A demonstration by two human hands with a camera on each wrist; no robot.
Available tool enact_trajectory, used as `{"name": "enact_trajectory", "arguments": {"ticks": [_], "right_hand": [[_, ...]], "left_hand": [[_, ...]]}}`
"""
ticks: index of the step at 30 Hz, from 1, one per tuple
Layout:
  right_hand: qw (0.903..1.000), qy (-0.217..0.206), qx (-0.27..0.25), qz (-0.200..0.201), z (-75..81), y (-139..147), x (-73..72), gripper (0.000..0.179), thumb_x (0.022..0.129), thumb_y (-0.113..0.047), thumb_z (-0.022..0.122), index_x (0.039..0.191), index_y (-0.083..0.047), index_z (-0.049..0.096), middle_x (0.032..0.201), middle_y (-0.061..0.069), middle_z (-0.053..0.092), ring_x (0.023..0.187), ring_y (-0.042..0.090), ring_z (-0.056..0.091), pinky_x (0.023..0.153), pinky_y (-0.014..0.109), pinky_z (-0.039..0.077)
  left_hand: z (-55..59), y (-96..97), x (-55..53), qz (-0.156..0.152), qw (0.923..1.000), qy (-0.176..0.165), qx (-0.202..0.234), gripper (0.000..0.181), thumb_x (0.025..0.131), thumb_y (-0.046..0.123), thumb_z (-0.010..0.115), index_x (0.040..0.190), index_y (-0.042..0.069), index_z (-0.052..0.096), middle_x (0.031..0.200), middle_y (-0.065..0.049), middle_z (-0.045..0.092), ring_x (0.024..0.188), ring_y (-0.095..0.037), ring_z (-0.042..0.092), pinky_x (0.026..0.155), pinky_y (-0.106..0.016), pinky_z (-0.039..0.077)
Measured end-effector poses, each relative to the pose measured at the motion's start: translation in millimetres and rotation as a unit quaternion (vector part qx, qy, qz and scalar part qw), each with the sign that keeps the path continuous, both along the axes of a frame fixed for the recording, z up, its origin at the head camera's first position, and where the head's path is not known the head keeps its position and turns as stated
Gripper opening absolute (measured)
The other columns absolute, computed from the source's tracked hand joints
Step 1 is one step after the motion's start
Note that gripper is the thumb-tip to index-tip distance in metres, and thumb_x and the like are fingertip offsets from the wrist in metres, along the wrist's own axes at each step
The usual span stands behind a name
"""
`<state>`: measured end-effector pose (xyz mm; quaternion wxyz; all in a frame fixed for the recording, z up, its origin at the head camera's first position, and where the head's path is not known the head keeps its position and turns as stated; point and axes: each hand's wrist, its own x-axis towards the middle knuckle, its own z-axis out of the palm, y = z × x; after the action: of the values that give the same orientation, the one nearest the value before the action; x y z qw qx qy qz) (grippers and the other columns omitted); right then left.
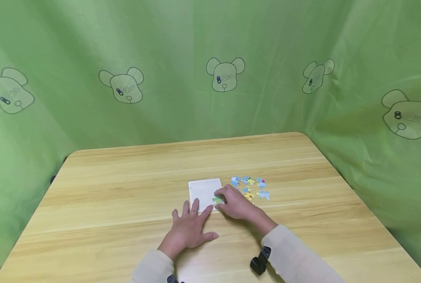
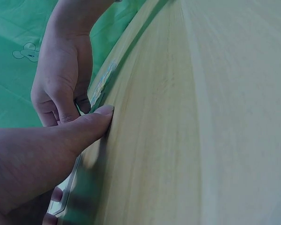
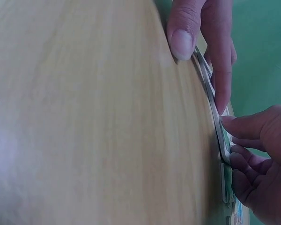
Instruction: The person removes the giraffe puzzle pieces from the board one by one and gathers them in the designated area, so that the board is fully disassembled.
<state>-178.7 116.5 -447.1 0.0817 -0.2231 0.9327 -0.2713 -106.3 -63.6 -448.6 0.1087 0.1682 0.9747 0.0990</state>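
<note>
A white square puzzle tray (image 1: 204, 189) lies flat on the table. My left hand (image 1: 189, 231) has its fingers spread, with fingertips resting on the tray's near edge and the thumb (image 2: 96, 123) out to the side over the wood. At the tray's near right corner, my right hand (image 1: 236, 203) pinches a green puzzle piece (image 1: 217, 200) with curled fingers and thumb. That piece lies within the frame, partly covered by the fingers. In the right wrist view, the tray's rim (image 3: 210, 89) runs beneath both hands.
Several loose puzzle pieces (image 1: 264, 195), blue and yellow, lie right of the tray, some partly hidden behind the right hand. The wooden table (image 1: 125, 188) has a rounded far corner. A green curtain (image 1: 175, 98) with bear outlines hangs around its back and sides.
</note>
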Motion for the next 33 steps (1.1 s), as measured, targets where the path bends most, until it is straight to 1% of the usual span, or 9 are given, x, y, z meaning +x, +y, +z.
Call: {"name": "enact_trajectory", "arguments": {"ticks": [4,14,16,20,22,27,31,33], "right_hand": [[1.0,-0.002,-0.002,-0.003,-0.1,-0.4,0.0,0.04,0.081,-0.016,0.072,0.118,-0.002,0.062,0.092,0.003,0.054,0.078,0.013,0.045,0.073,0.03,0.042],[0.9999,-0.002,0.002,-0.012,0.1,-2.6,-1.0,0.043,0.081,-0.015,0.073,0.12,-0.002,0.06,0.103,0.006,0.056,0.088,0.016,0.05,0.084,0.036,0.046],[0.9999,-0.003,0.001,-0.015,0.6,-3.0,-0.6,0.042,0.08,-0.015,0.074,0.118,-0.003,0.061,0.101,0.006,0.056,0.088,0.016,0.05,0.084,0.036,0.046],[0.9998,-0.011,-0.005,-0.014,0.9,-3.0,-0.2,0.034,0.08,-0.015,0.073,0.112,-0.004,0.064,0.095,0.004,0.055,0.083,0.015,0.049,0.078,0.034,0.045],[0.9999,-0.009,-0.005,-0.013,0.1,-2.6,-0.3,0.033,0.08,-0.015,0.073,0.11,-0.005,0.064,0.095,0.004,0.055,0.085,0.015,0.05,0.08,0.034,0.046],[0.9998,-0.002,0.01,-0.018,-0.2,-1.6,-0.2,0.042,0.081,-0.018,0.073,0.119,-0.004,0.061,0.107,0.007,0.055,0.099,0.019,0.053,0.093,0.039,0.045],[0.9996,-0.009,0.02,-0.02,0.1,-1.1,-0.4,0.044,0.081,-0.02,0.073,0.12,-0.004,0.061,0.106,0.006,0.054,0.099,0.02,0.053,0.094,0.039,0.044],[0.9994,-0.013,0.022,-0.021,0.3,-0.8,-0.3,0.043,0.082,-0.021,0.073,0.119,-0.005,0.061,0.104,0.005,0.053,0.096,0.018,0.052,0.093,0.038,0.045]], "left_hand": [[-1.5,-0.3,-0.5,-0.001,1.0,-0.001,0.001,0.08,0.081,0.071,0.049,0.148,0.029,0.031,0.153,-0.019,0.026,0.136,-0.047,0.024,0.096,-0.071,0.026],[-0.2,-0.4,1.2,-0.005,1.0,0.002,-0.005,0.081,0.082,0.073,0.046,0.148,0.029,0.03,0.153,-0.018,0.025,0.137,-0.046,0.024,0.097,-0.071,0.026],[-0.3,-0.5,1.4,-0.006,1.0,0.001,-0.005,0.081,0.082,0.072,0.046,0.148,0.029,0.03,0.153,-0.018,0.025,0.137,-0.046,0.023,0.097,-0.071,0.025],[-0.3,-0.7,1.4,-0.007,1.0,-0.001,-0.003,0.08,0.082,0.072,0.045,0.148,0.029,0.03,0.153,-0.018,0.024,0.137,-0.047,0.023,0.097,-0.071,0.025],[-0.8,-0.9,1.0,-0.006,1.0,0.0,-0.002,0.08,0.082,0.072,0.046,0.148,0.029,0.03,0.153,-0.019,0.025,0.137,-0.047,0.023,0.097,-0.071,0.025],[-4.4,-1.9,-0.3,-0.007,0.9999,0.001,-0.008,0.08,0.083,0.072,0.045,0.149,0.03,0.028,0.154,-0.019,0.023,0.137,-0.047,0.022,0.098,-0.072,0.024],[-4.6,-1.7,-0.7,-0.007,0.9999,-0.005,-0.007,0.08,0.083,0.072,0.045,0.149,0.03,0.028,0.154,-0.018,0.023,0.138,-0.047,0.021,0.098,-0.072,0.024],[-5.9,-1.6,-0.4,-0.006,1.0,0.001,-0.003,0.08,0.083,0.072,0.045,0.148,0.03,0.029,0.154,-0.018,0.024,0.137,-0.047,0.022,0.097,-0.072,0.024]]}}
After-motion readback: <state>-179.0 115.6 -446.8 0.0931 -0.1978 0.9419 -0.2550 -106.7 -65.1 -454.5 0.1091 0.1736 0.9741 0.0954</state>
